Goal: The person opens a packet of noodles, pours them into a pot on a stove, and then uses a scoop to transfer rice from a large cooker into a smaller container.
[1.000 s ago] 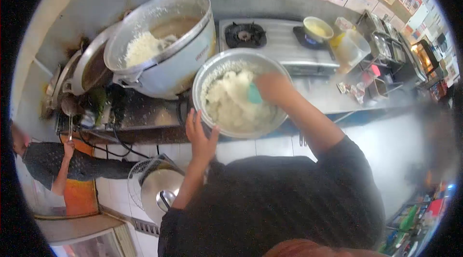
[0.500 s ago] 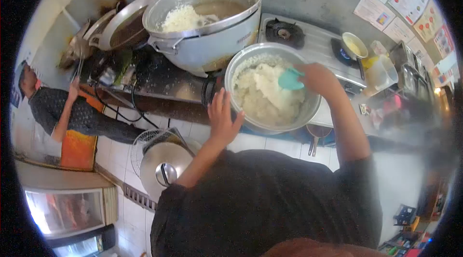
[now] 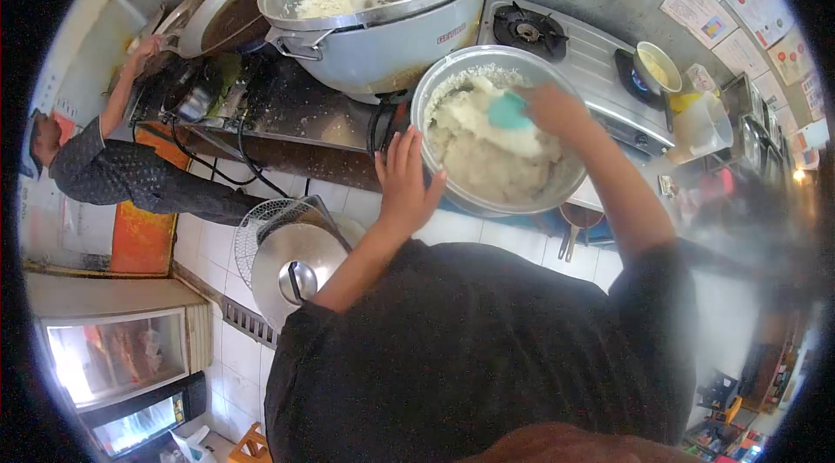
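Note:
A round metal pot (image 3: 574, 178) of steaming white rice (image 3: 487, 154) stands in front of me. My right hand (image 3: 557, 112) is closed round a teal plastic rice scoop (image 3: 508, 111), whose blade touches the rice mound near the middle; its handle is hidden in my fingers. On the pot's left side lies my left hand (image 3: 407, 180), fingers stretched out and thumb apart, its fingertips by the rim. Just behind and to the left is a much larger metal pot (image 3: 391, 46) with rice stuck inside it.
A gas stove (image 3: 600, 72) carries a small pan (image 3: 654, 67) over a blue flame. A large round lid (image 3: 291, 267) lies at lower left beside a wire basket (image 3: 257, 233). At far left a co-worker (image 3: 113, 163) reaches toward wide pans (image 3: 230, 6).
The rice scoop and my right hand have shifted slightly left and up within the pot. My left hand stays at the rim. The co-worker's arm has risen toward the pans.

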Demonstrator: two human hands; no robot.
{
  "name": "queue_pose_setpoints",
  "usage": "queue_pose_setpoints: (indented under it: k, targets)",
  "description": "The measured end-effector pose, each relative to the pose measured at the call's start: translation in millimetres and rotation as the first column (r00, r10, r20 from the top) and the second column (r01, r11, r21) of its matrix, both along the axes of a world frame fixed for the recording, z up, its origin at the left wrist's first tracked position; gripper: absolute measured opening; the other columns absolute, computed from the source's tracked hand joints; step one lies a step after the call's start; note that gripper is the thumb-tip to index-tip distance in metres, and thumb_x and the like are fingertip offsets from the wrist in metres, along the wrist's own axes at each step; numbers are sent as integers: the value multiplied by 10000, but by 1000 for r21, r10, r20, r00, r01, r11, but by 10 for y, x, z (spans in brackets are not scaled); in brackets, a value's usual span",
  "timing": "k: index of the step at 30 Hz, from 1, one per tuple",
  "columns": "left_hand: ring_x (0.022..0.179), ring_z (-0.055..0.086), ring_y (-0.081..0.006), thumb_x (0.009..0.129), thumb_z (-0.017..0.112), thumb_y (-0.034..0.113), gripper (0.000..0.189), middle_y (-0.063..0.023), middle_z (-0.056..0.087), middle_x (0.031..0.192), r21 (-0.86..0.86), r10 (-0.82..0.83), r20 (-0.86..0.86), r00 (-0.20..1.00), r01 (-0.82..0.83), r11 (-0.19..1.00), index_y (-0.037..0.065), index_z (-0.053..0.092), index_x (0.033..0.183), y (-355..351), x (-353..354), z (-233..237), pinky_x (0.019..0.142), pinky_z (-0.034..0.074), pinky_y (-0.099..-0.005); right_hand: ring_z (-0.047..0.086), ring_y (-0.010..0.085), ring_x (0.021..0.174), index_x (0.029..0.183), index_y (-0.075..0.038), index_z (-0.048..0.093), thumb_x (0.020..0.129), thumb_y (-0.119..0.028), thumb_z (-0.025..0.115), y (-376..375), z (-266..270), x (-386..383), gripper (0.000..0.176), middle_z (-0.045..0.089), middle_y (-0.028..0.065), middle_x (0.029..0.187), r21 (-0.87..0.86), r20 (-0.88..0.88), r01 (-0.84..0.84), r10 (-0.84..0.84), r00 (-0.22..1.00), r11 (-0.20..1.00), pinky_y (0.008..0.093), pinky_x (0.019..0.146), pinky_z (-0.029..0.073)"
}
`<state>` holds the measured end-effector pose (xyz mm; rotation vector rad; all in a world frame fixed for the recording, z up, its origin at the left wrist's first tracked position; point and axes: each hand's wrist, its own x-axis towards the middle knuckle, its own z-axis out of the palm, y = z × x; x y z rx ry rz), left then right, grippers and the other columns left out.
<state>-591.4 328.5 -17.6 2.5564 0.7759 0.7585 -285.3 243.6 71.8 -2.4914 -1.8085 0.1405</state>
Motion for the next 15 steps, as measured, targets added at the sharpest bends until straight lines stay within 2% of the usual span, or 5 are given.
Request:
queue_pose_setpoints:
  k: [5,8,9,12,15]
  targets:
    - [1487,190,-431,980,509,404,768,-196,215,1621,-38,-3,-49,999,1,999,-13,212,1553,-16,-12,16,1155,63,-678,681,359,1053,1261,-101,655,950,-225,570,-390,286,-154,345,701,198,1093,-66,67,-199,204,977,978,497,893,546]
    - [1488,188,-434,998,477,401,750,-201,203,1628,-46,-8,-47,999,6,999,-9,198,1561,-15,-10,13,1158,52,-673,696,366,1011,1158,-32,666,968,-217,528,-222,168,-511,299,707,197,1064,-259,188,91,-42,981,962,493,835,567]
    - [1487,189,-434,999,475,398,746,-201,204,1627,-48,-7,-44,999,5,999,-9,198,1561,-13,-2,11,1157,50,-674,705,371,973,1064,12,658,989,-222,490,-210,89,-514,298,710,199,1053,-189,182,78,-43,982,979,488,785,580]
    - [1493,187,-427,952,556,387,783,-181,223,1619,-29,4,-5,1000,-4,1000,-13,233,1542,-12,20,-44,1146,58,-702,698,372,991,1160,-34,663,973,-238,531,-146,-160,-259,307,709,194,1067,-144,170,86,-61,983,986,487,832,569]
    - [1492,190,-427,950,559,388,776,-175,229,1619,-18,6,9,1000,-6,1000,-6,245,1540,-19,24,-39,1145,57,-705,687,369,1021,1253,-114,657,953,-262,577,-319,-247,94,344,704,180,1108,-23,86,-66,68,994,998,482,881,554]
